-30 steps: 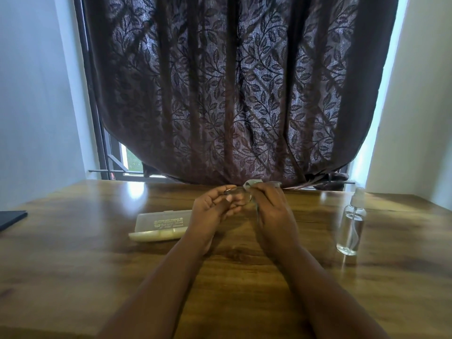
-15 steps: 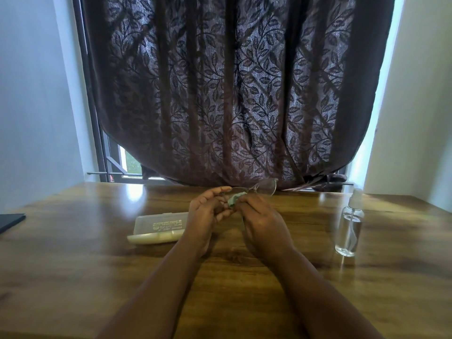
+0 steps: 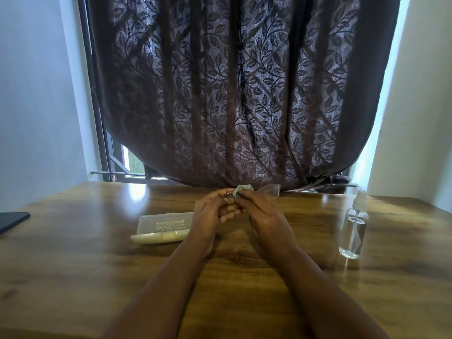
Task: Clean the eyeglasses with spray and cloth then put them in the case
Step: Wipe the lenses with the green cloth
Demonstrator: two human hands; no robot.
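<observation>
Bottle [image 3: 353, 226] holds clear liquid; case [image 3: 161, 227] lies shut; left hand [image 3: 212, 214] grips glasses [image 3: 269, 189], right hand [image 3: 263, 214] pinches cloth [image 3: 241, 189] on them

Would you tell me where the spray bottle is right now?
In the head view, the spray bottle stands upright on the wooden table, to the right of the right hand, untouched.

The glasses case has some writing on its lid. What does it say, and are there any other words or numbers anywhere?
Glasses case: a few lines of pale print and a small logo on the lid, too small and blurred to read.
Spray bottle: clear, no label or words to be seen.
Cloth and eyeglasses: no writing shows.
Dark flat thing at the table's left edge: no text visible.
</observation>
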